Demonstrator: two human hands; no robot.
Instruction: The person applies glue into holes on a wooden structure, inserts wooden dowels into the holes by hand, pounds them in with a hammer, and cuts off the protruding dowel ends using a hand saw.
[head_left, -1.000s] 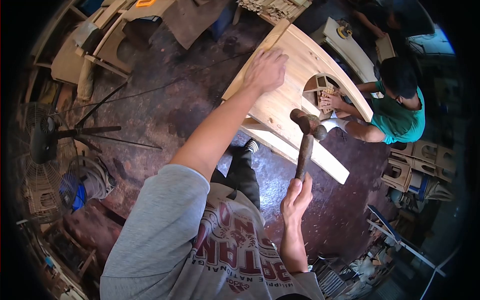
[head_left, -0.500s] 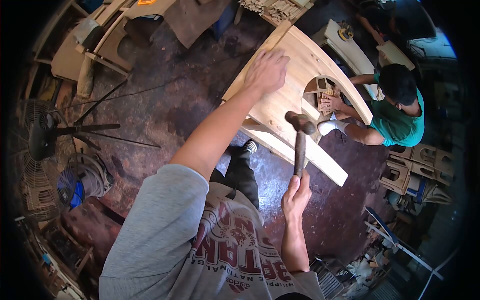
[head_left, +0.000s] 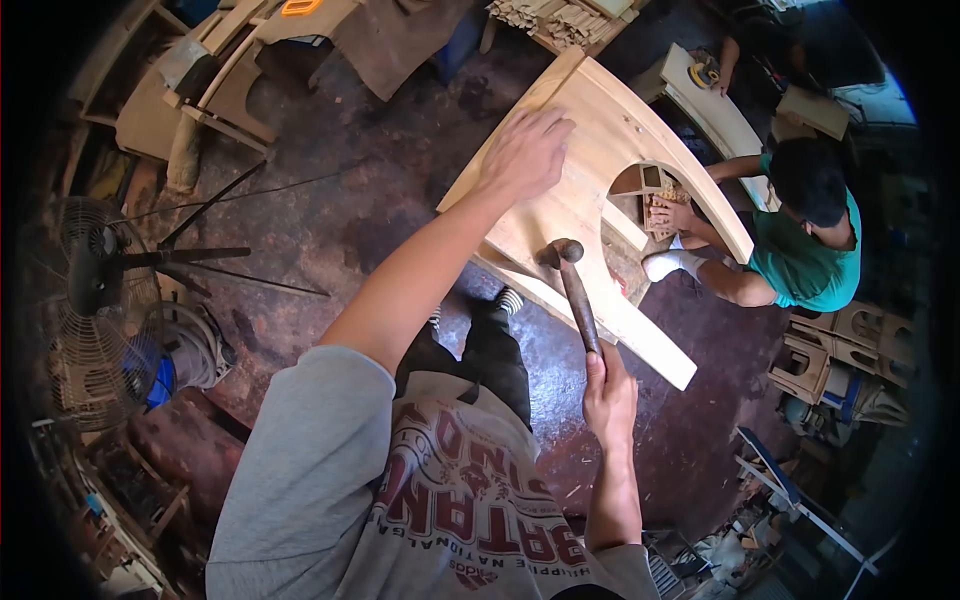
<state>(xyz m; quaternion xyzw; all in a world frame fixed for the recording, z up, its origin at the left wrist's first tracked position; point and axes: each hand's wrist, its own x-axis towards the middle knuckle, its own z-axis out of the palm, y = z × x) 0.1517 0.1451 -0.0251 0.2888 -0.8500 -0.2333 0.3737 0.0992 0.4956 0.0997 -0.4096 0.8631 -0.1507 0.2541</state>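
Observation:
In the head view, my right hand (head_left: 608, 398) is closed round the handle of a hammer (head_left: 578, 300). The hammer's head is over the near part of a light wooden panel (head_left: 585, 125) with a curved edge and an arched cutout; whether it touches the wood I cannot tell. My left hand (head_left: 527, 157) rests on the upper left of the panel, palm down, fingers stretched over the surface and holding nothing. Part of the wood beneath the panel is hidden.
A co-worker in a green shirt (head_left: 812, 255) crouches just right of the panel. A standing fan (head_left: 95, 275) with long legs is at the left. Stacked wooden frames (head_left: 850, 340) lie at right, and wood strips (head_left: 560, 22) at the top. Another person's hand is near a sander (head_left: 703, 75).
The hammer's head has swung left over the panel, while my right hand has shifted slightly right and down. My left hand stays on the panel, nearly in place.

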